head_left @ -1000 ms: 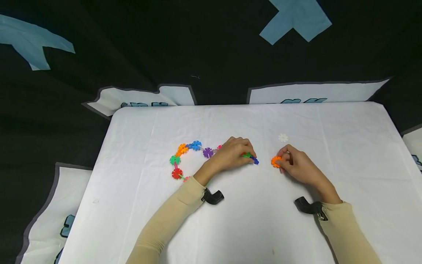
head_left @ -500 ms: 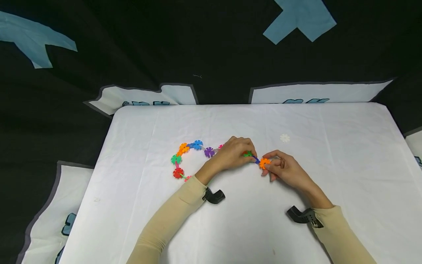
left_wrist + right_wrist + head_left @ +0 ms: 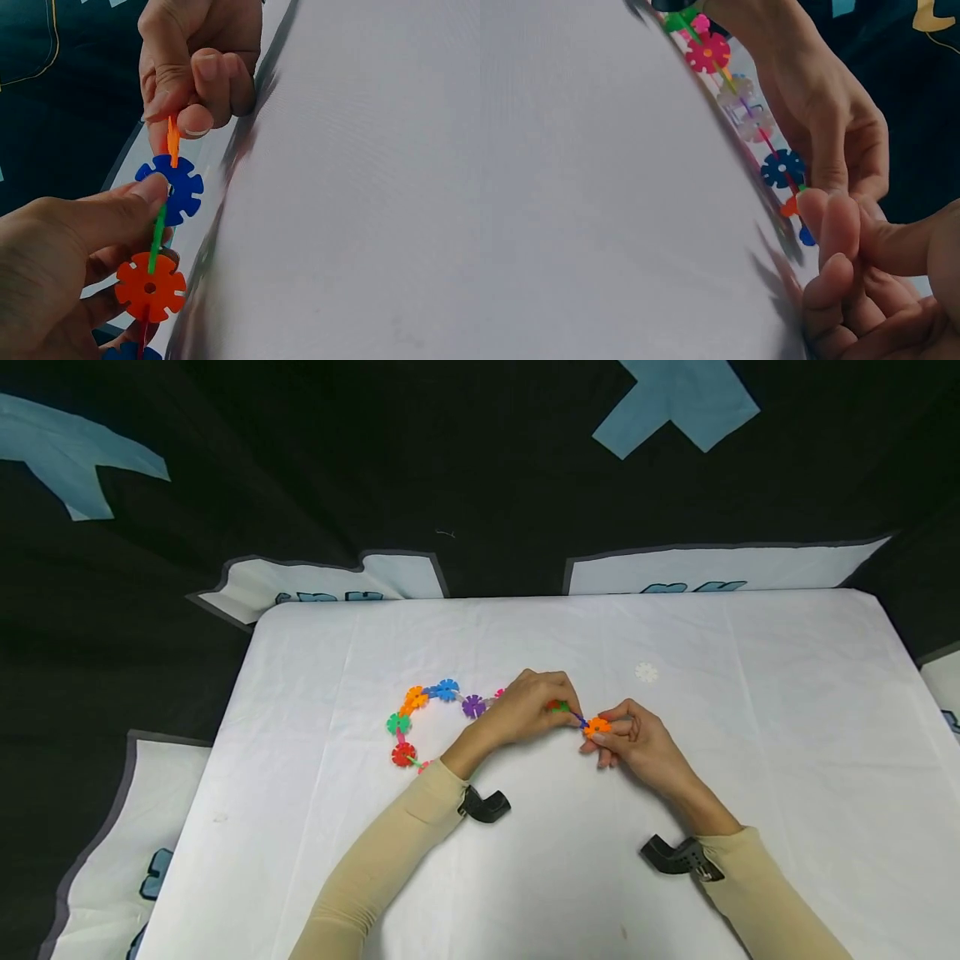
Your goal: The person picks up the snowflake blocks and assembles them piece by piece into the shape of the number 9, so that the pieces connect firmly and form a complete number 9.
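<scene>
A chain of colourful notched plastic snowflake discs (image 3: 402, 753) curves across the table's middle, partly hidden by my left arm. My left hand (image 3: 525, 712) pinches the blue disc (image 3: 186, 193) at the chain's right end between thumb and fingers. Below it in the left wrist view, a green disc (image 3: 157, 238) stands edge-on, slotted to an orange-red disc (image 3: 139, 289). My right hand (image 3: 647, 750) pinches an orange disc (image 3: 597, 727) by its edge. Its far edge meets the blue disc's notched rim; how deep it sits cannot be told. The right wrist view hides the orange disc behind fingers.
A single white snowflake disc (image 3: 646, 672) lies beyond my right hand. Everything rests on a white-covered table (image 3: 300, 860), with a dark patterned cloth (image 3: 480, 468) past its far edge. Black wrist mounts (image 3: 486, 807) stick out from both sleeves.
My right hand has moved left with the orange disc, bringing it from a gap away up against the blue disc. The left hand has stayed nearly in place.
</scene>
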Action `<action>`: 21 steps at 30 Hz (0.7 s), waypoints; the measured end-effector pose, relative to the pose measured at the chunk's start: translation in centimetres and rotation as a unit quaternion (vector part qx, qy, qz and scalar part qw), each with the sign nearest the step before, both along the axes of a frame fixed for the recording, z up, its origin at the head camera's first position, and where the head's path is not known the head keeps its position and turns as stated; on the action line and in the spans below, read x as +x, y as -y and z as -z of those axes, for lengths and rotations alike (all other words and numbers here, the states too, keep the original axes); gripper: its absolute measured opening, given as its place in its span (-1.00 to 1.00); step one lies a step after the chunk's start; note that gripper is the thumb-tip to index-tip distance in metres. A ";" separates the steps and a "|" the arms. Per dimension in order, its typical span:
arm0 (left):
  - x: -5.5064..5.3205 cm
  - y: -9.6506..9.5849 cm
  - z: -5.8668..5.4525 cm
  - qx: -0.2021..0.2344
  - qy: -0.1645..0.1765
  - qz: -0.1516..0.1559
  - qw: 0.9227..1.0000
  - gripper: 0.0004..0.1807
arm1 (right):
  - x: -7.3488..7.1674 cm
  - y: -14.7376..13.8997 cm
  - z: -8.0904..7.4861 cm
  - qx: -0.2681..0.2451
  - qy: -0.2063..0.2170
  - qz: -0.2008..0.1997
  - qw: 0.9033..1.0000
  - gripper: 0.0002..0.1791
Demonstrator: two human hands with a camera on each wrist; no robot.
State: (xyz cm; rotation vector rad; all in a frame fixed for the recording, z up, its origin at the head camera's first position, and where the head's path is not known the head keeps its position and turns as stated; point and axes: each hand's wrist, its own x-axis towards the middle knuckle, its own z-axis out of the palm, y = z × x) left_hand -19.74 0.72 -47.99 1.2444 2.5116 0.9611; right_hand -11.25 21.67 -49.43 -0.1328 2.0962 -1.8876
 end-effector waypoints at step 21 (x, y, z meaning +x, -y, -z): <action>-0.3 0.1 -0.2 -0.030 0.008 0.035 0.999 -0.88 | -0.5 -1.5 -0.5 0.157 -0.107 -0.024 0.981 -0.71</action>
